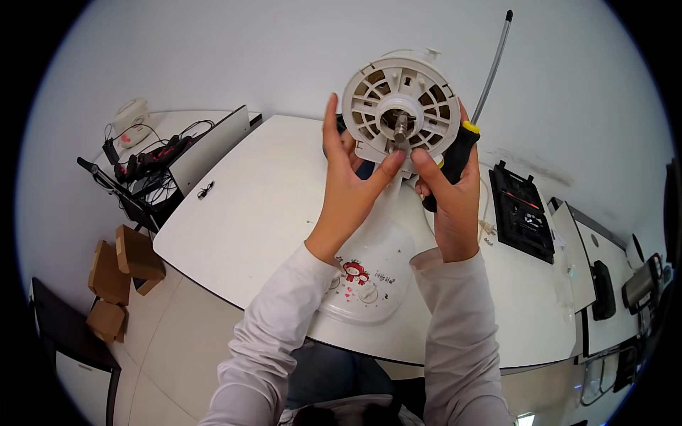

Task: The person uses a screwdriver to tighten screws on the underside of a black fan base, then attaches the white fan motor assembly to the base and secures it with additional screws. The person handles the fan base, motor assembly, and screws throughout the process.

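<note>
The round white motor housing of a fan (366, 117) faces me, with a metal shaft (401, 128) sticking out of its slotted front. My left hand (353, 160) is closed on its lower left side, thumb near the bottom edge. My right hand (455, 188) steadies the lower right side with the thumb and also grips a screwdriver (462, 153) with a black and yellow handle, its blade pointing up and away. Below the housing, the white fan base (380, 302) with a red cartoon print and knobs rests on the table. The hands partly hide the stand between them.
A black tool case (523, 213) lies open on the white table (249, 206) at the right, near a cord with a plug (486, 227). A small black cable (205, 190) lies at the left. Cardboard boxes (110, 270) stand on the floor beyond the table's left edge.
</note>
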### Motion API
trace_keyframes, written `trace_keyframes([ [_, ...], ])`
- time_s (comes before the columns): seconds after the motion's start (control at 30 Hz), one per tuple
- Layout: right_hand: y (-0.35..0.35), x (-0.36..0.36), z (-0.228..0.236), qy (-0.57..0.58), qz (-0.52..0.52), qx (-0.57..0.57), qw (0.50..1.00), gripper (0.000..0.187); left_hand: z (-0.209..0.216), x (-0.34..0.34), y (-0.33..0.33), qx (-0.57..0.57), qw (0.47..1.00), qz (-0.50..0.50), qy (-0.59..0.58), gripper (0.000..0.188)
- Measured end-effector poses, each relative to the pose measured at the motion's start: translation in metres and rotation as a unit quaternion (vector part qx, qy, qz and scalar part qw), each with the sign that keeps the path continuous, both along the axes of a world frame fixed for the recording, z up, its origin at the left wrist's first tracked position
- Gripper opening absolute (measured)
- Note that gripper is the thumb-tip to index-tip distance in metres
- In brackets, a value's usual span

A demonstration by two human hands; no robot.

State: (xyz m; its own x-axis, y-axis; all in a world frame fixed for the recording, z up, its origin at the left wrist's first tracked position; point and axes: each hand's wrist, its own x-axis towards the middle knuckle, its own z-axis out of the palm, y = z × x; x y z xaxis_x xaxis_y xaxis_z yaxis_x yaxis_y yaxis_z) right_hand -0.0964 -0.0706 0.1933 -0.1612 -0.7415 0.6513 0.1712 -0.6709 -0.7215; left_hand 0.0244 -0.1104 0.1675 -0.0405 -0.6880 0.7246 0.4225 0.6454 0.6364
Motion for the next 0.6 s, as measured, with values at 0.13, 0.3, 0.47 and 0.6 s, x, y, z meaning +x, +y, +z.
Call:
trace_keyframes([
  [0.13,-0.005,0.001,-0.007,-0.008,0.000,0.036,0.999,0.074,-0.010,0.007,-0.012,0.061,0.992,-0.096,-0.053,0.074],
  [0.3,-0.005,0.000,-0.008,-0.005,-0.002,0.047,0.999,0.071,-0.023,0.005,-0.022,0.050,0.988,-0.132,-0.055,0.070],
  [0.47,-0.005,-0.003,-0.005,-0.012,0.036,0.056,0.998,0.062,-0.023,-0.003,-0.019,0.030,0.998,-0.043,-0.047,0.074],
  [0.6,-0.011,-0.011,-0.006,-0.026,0.069,0.045,0.996,0.046,-0.019,-0.011,-0.016,0.019,0.999,-0.012,-0.038,0.077],
])
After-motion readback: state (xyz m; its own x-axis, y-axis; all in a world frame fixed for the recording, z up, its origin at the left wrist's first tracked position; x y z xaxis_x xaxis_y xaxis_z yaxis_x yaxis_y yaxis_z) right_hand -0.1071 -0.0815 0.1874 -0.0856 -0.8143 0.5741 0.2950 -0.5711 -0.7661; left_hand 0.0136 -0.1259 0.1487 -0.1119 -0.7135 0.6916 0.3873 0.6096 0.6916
